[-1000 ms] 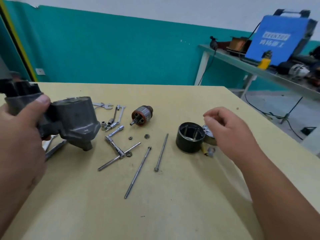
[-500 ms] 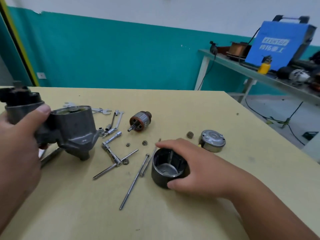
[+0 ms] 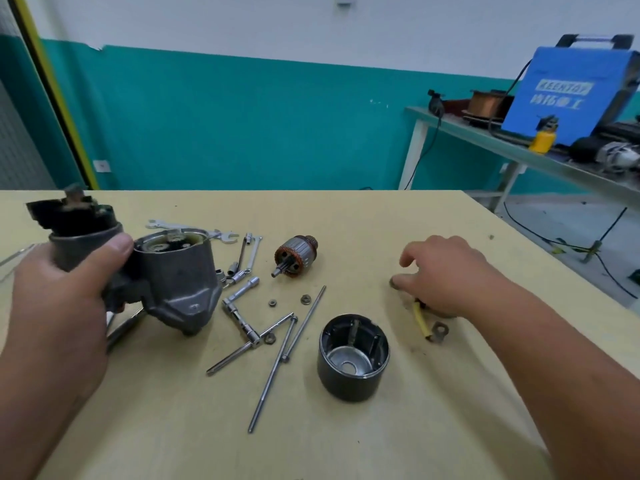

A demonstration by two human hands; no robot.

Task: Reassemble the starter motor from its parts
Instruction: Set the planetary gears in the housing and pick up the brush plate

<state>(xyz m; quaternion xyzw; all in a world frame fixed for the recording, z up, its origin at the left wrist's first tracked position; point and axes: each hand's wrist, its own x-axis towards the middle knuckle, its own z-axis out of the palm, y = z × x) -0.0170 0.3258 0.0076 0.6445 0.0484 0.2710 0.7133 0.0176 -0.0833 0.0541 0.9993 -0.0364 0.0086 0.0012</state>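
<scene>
Tan workbench (image 3: 346,445), left grip (image 3: 59,306) closed round grey cast-metal starter housing (image 3: 176,282), right grip (image 3: 446,275) curled, hold unclear

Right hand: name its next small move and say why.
The right hand is curled over a small dark part on the table; whether it grips the part is unclear. The left hand holds the housing with its open end up and gears showing. So the next move is probably to pinch that part and lift it toward the housing.
</scene>
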